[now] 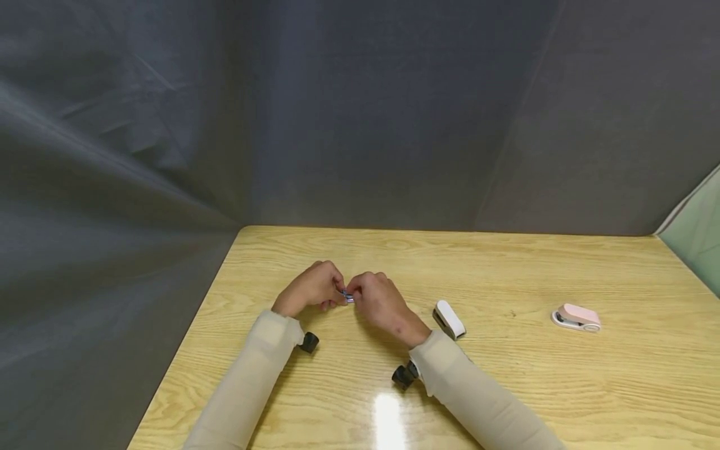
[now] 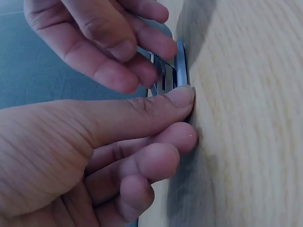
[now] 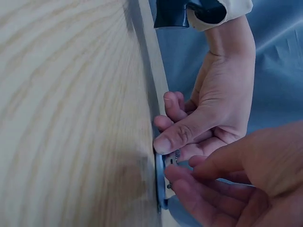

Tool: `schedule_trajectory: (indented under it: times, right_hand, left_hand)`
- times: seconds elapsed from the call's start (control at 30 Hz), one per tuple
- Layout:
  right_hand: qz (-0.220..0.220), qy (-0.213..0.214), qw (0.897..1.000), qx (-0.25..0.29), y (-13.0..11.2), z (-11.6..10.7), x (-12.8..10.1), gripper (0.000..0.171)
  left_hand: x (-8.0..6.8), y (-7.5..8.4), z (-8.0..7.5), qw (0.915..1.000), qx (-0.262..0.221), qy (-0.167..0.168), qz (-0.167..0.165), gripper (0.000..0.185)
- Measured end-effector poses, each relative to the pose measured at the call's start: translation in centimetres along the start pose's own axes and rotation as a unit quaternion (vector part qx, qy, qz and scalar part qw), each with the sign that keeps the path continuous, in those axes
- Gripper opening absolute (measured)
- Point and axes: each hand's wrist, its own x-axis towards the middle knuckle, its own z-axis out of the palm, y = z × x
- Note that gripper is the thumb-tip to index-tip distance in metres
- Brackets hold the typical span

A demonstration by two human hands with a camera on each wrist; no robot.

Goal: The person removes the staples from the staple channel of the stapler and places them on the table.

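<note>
Both hands meet at the table's (image 1: 506,262) middle: your left hand (image 1: 311,289) and right hand (image 1: 378,300) pinch a small metal clip (image 1: 348,297). Keep fingertips low; steady it against the wood.

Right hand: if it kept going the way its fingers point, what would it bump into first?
Probably the left hand. The right hand points left at it, both pinching a small metal piece between them, so they nearly meet already.

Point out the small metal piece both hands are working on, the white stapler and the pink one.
metal piece (image 2: 174,75), left wrist view: its slotted shiny face.
white stapler (image 1: 449,319), head view: middle of its top cover.
pink stapler (image 1: 577,317), head view: its pink upper shell.
</note>
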Motion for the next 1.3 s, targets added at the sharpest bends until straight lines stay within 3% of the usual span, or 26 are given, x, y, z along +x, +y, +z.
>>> schedule_trajectory:
  times: [0.83, 1.13, 1.3]
  right_hand:
    - [0.031, 0.019, 0.999, -0.023, 0.8, 1.2, 0.9, 0.010]
    - [0.028, 0.035, 0.999, -0.007, 1.0, 1.0, 0.9, 0.013]
    - [0.008, 0.050, 0.999, -0.011, 0.8, 0.7, 0.7, 0.012]
  left_hand:
    - [0.1, 0.5, -0.1, 0.9999, -0.001, 0.000, -0.015, 0.017]
    - [0.1, 0.5, -0.1, 0.9999, 0.015, -0.001, -0.007, 0.018]
    - [0.1, 0.7, -0.3, 0.9997, 0.009, -0.008, -0.021, 0.015]
